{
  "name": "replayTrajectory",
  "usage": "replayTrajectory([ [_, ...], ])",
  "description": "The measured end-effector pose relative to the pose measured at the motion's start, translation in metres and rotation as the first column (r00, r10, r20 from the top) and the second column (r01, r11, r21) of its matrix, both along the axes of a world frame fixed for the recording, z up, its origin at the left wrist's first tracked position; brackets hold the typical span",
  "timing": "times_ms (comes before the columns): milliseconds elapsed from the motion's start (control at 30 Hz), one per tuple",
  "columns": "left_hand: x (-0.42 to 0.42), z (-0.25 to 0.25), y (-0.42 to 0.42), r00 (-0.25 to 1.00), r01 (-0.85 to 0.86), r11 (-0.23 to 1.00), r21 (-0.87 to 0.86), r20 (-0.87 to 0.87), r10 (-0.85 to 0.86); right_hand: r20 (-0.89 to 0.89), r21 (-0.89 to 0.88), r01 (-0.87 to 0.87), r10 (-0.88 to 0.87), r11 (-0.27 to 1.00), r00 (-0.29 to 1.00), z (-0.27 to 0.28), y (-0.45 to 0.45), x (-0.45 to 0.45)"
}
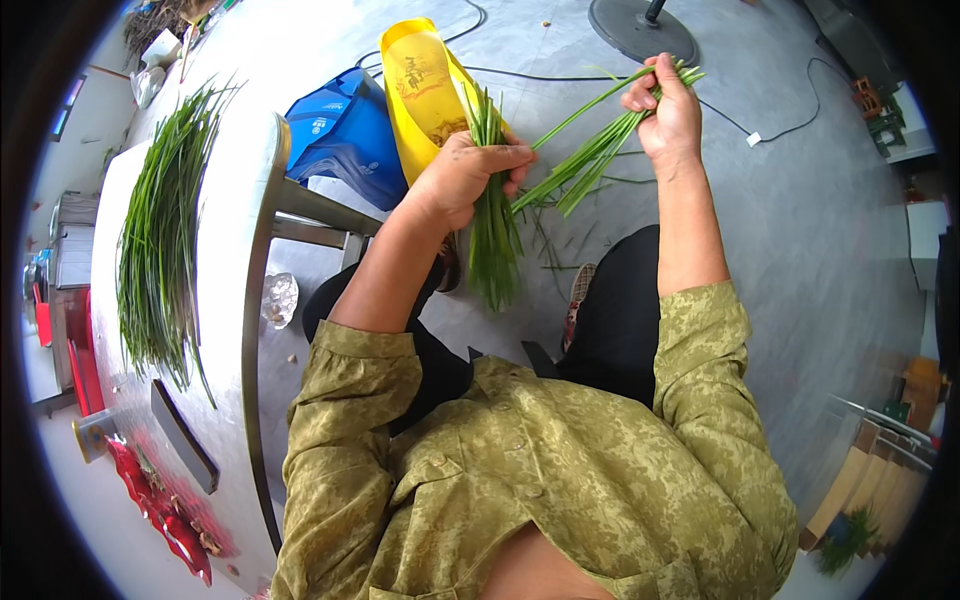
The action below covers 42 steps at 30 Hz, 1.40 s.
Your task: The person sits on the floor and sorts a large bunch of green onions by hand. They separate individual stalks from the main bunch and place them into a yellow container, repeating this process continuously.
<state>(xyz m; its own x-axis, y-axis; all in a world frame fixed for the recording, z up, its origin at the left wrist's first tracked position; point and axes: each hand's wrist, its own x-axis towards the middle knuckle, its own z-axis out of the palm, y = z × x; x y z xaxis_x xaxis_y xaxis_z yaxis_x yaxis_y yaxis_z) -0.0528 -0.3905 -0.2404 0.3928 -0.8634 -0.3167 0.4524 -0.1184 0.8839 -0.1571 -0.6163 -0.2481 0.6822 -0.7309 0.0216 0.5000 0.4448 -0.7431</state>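
My left hand (465, 176) is closed around an upright bunch of garlic chives (495, 247), whose leaves hang below the fist between my knees. Up and to the right, my right hand (671, 112) grips a thinner bundle of chives (604, 150). Its pale ends stick out past the fingers, and its leaves slant down toward my left hand. One stalk stretches from the right hand to the left thumb and fingertips. A large pile of chives (165, 240) lies on the table (232, 247) at my left.
Past my left hand stand a yellow bag (416, 82) and a blue bag (341, 135). Loose leaf scraps (562, 240) litter the floor. A black cable (540, 76) runs near a round stand base (637, 30). On the table are a dark flat bar (184, 435) and a red tray (161, 510).
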Motion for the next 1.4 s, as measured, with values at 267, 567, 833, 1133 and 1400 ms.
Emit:
replayTrajectory([
  [267,0.001,-0.005,0.003,0.993,0.037,0.998,0.056,0.112,-0.043,0.165,0.178,0.078,-0.107,0.981,0.98,-0.009,-0.042,-0.025],
  [567,0.011,-0.012,0.003,0.985,-0.062,0.996,0.057,0.163,0.052,0.311,0.186,-0.039,-0.021,0.982,0.95,-0.009,-0.062,-0.045],
  [833,0.009,0.001,0.0,0.972,-0.172,0.985,0.017,0.168,0.167,0.241,0.016,-0.378,0.364,0.926,0.9,0.003,-0.024,-0.026],
  [1133,0.001,0.004,-0.004,0.85,-0.254,0.966,-0.048,0.467,0.246,-0.021,-0.086,-0.506,0.507,0.858,0.862,0.002,0.029,-0.004],
  [1400,0.001,-0.014,-0.004,0.669,-0.099,0.994,0.044,0.742,0.034,-0.156,-0.053,-0.591,0.578,0.805,0.801,0.007,0.062,0.001],
])
